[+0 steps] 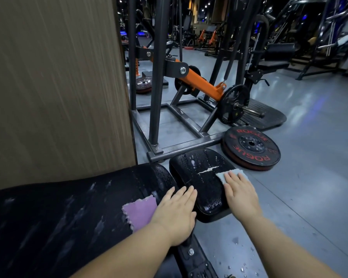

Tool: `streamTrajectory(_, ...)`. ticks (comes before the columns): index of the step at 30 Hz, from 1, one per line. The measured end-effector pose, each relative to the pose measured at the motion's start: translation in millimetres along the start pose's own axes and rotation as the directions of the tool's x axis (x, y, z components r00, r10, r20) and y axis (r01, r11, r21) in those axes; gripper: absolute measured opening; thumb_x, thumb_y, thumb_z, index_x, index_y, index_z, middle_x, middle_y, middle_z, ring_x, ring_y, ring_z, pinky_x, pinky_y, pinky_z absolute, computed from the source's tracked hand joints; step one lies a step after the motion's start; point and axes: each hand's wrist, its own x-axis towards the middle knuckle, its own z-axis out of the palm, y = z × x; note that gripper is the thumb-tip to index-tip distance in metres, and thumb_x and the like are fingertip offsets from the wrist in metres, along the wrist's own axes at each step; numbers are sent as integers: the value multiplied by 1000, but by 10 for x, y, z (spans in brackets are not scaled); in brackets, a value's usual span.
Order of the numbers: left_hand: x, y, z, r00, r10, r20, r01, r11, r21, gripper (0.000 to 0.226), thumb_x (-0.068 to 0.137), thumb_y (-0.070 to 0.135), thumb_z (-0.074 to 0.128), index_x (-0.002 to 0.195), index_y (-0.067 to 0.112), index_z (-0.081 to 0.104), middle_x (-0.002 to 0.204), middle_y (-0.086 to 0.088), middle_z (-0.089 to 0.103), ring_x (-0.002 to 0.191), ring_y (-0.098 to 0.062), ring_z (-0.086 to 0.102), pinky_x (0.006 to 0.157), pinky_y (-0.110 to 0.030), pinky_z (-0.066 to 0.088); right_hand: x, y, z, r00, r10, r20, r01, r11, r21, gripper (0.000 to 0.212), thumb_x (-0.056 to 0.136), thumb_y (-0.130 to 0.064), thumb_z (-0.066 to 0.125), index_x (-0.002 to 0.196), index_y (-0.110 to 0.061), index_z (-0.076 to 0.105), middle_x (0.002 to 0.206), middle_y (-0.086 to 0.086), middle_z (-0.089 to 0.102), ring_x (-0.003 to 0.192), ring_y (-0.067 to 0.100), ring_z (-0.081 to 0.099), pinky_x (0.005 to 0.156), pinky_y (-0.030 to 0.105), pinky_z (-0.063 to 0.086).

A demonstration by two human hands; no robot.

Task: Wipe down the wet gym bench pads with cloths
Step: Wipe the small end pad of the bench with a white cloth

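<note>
A long black back pad (pixel 58 217) runs across the lower left, streaked with water. Beside it sits the smaller black seat pad (pixel 199 173), beaded with drops and torn across its middle. My left hand (pixel 175 215) lies flat, fingers spread, on a purple cloth (pixel 141 211) at the back pad's right end, fingertips reaching over the gap between the pads. My right hand (pixel 240 191) presses flat on a pale blue cloth (pixel 227 174) at the seat pad's right edge.
A wooden panel (pixel 54 87) rises right behind the back pad. A steel machine frame (pixel 181 141) with an orange arm stands beyond the seat. A black and red weight plate (pixel 251 148) lies on the grey floor to the right. Water drops dot the floor near the bench base.
</note>
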Motion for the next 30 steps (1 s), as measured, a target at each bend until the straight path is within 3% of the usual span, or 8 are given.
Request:
streamTrajectory(2, 12, -1, 16, 1000, 5, -11, -5, 1000, 8, 59, 103, 38, 14, 156, 18, -3, 163, 4, -7, 149, -13, -8, 117, -38, -15, -80, -118, 6, 999, 7, -45, -8, 1000, -8, 47, 93, -34, 23, 104, -15, 64, 106, -3, 62, 102, 26, 52, 88, 36, 37)
streamTrajectory(5, 26, -9, 33, 1000, 1, -15, -1, 1000, 14, 62, 98, 41, 4, 156, 19, -2, 163, 5, -6, 149, -12, -9, 116, -39, -16, -424, -429, 74, 997, -70, -27, 71, 996, 44, 52, 98, -38, 27, 120, -13, 67, 124, 4, 65, 119, 29, 58, 101, 36, 26)
streamTrajectory(9, 15, -7, 29, 1000, -8, -8, 8, 1000, -13, 58, 104, 38, 15, 156, 18, 0, 163, 5, -7, 149, -10, -11, 119, -39, -14, -734, -584, 89, 977, -210, 40, 200, 964, 175, 50, 103, -37, 22, 139, -18, 50, 145, -5, 46, 136, 16, 36, 111, 34, 17)
streamTrajectory(12, 6, -9, 22, 1000, -15, 1, 15, 999, -28, 58, 104, 39, 15, 156, 19, -2, 163, 6, -9, 149, -10, -11, 119, -38, -13, -633, -373, 3, 952, -304, 34, 297, 945, 141, 51, 104, -40, 17, 140, -22, 49, 143, -11, 47, 135, 12, 36, 109, 35, 23)
streamTrajectory(16, 13, -11, 8, 1000, -10, 12, 11, 999, -41, 59, 105, 39, 16, 155, 20, -6, 162, 6, -10, 149, -9, -10, 120, -35, -10, -313, 60, 6, 986, -162, 34, 157, 982, 104, 57, 101, -47, 18, 136, -21, 54, 140, -5, 52, 134, 17, 42, 111, 35, 24)
streamTrajectory(22, 27, -17, 3, 1000, -6, 8, 6, 998, -60, 59, 105, 38, 19, 155, 20, -5, 163, 5, -10, 149, -9, -7, 120, -34, -9, -209, 83, 29, 996, 68, 58, -76, 987, 143, 53, 99, -38, 20, 142, -20, 46, 149, -6, 40, 143, 24, 23, 119, 37, 12)
streamTrajectory(25, 41, -17, 4, 1000, -4, 8, 5, 998, -56, 59, 105, 37, 19, 156, 19, -4, 163, 5, -9, 149, -9, -7, 120, -33, -9, -462, -220, 20, 995, -99, -6, 99, 982, 161, 56, 102, -44, 17, 136, -19, 54, 141, -5, 51, 136, 22, 36, 115, 36, 14)
streamTrajectory(30, 34, -15, 8, 1000, -12, 13, 12, 1000, -16, 58, 104, 39, 18, 156, 19, 2, 163, 6, -7, 149, -8, -7, 119, -41, -15, -755, -446, 99, 942, -329, 58, 319, 938, 132, 50, 103, -38, 18, 144, -21, 43, 148, -8, 43, 137, 18, 35, 114, 38, 17)
